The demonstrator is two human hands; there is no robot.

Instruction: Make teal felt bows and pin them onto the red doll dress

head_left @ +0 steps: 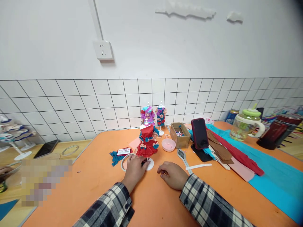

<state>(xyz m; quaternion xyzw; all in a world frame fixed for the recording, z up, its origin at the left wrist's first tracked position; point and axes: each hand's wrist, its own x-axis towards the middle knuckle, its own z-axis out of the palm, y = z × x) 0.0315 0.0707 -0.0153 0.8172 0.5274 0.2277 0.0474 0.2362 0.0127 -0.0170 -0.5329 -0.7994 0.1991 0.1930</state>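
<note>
A miniature dress form [148, 143] in a ruffled red dress with teal bows stands in front of me on a round white base [151, 164]. My left hand [135, 167] is closed at the base, its fingertips on the disc's left side; the stem is hidden. Under and beside that hand lies a white ring-shaped roll [123, 162]. My right hand [173, 175] rests on the table to the right of the base, fingers curled in, with nothing visible in them. Just beyond it are scissors with grey handles [183, 156] and a white strip [199, 166].
Behind stand two more dressed forms, one purple [148, 116], one teal [161, 116]. A pink bowl [168, 145], a cardboard box [180, 135], a propped phone [200, 133], fabric lengths [272, 170] and a lidded jug [246, 126] sit right. Teal scraps [115, 158] lie left.
</note>
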